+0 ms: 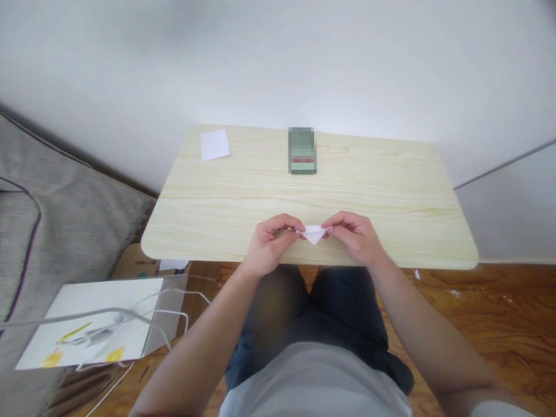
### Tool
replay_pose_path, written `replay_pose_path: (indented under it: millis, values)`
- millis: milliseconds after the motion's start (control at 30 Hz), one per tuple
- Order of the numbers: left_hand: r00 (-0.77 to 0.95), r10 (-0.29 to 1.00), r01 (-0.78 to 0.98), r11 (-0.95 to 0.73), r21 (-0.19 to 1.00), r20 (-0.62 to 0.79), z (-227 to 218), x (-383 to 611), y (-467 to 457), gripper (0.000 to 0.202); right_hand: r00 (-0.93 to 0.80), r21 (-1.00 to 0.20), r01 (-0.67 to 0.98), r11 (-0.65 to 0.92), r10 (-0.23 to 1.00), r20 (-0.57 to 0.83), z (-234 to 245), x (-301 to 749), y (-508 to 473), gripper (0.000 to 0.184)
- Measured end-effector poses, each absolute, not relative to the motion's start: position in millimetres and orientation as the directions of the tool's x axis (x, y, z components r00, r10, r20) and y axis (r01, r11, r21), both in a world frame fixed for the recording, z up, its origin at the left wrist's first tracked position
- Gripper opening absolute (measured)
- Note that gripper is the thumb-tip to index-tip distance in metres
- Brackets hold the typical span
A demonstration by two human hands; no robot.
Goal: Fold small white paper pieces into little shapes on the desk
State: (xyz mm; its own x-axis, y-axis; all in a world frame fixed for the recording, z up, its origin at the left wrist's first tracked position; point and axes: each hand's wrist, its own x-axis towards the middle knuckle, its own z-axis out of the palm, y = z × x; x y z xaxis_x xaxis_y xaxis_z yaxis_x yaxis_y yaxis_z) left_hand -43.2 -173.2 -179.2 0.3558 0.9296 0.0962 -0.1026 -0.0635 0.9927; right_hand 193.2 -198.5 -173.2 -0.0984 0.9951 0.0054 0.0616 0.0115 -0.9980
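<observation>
A small white folded paper point(314, 233), triangular with its tip pointing toward me, is held just above the near edge of the light wooden table point(391, 197). My left hand point(271, 240) pinches its left corner with thumb and fingers. Its right corner is pinched the same way by my right hand point(354, 234). Both hands sit close together, fingers curled around the paper.
A white square sheet point(214, 144) lies at the table's far left corner. A phone point(302, 150) lies at the far middle. A white box with cables point(95, 318) sits on the floor at my left, beside a grey couch point(56, 220). A white wall stands behind the table.
</observation>
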Motion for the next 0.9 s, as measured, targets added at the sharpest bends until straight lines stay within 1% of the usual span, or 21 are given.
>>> replay_pose_path:
  millis: [167, 300, 433, 567, 633, 733, 900]
  values:
    - [0.364, 0.925, -0.027, -0.103, 0.994, 0.106, -178.1, -46.7, -174.4, 0.009, -0.093, -0.995, 0.096, 0.033, 0.995, 0.024, -170.9, 193.2, -199.5, 0.013]
    - [0.374, 0.92, 0.02, -0.138, 0.99, 0.121, -178.8, -47.3, -175.2, 0.012, -0.07, -0.993, 0.114, 0.011, 0.998, 0.003, -177.4, 190.5, -200.2, 0.02]
    - [0.312, 0.939, 0.05, -0.168, 0.985, 0.144, -180.3, -41.7, -175.2, 0.013, -0.047, -0.991, 0.13, 0.038, 0.998, 0.032, -184.8, 188.2, -200.1, 0.024]
    - [0.288, 0.955, 0.051, -0.084, 0.995, 0.066, -180.7, -37.0, -173.5, 0.025, -0.022, -0.982, 0.173, 0.072, 0.997, 0.069, -186.4, 186.8, -199.3, 0.028]
    - [0.297, 0.954, 0.051, -0.045, 0.998, 0.028, -180.6, -36.0, -172.3, 0.025, -0.021, -0.978, 0.191, 0.081, 0.997, 0.078, -186.6, 186.6, -198.2, 0.029]
    - [0.299, 0.954, 0.046, -0.013, 0.999, -0.001, -180.3, -34.8, -170.8, 0.027, -0.025, -0.976, 0.198, 0.095, 0.995, 0.091, -187.4, 187.4, -196.4, 0.025]
    - [0.292, 0.956, 0.079, -0.008, 0.997, -0.016, -179.3, -32.9, -169.5, 0.03, -0.035, -0.975, 0.195, 0.106, 0.994, 0.101, -187.0, 188.6, -194.7, 0.02]
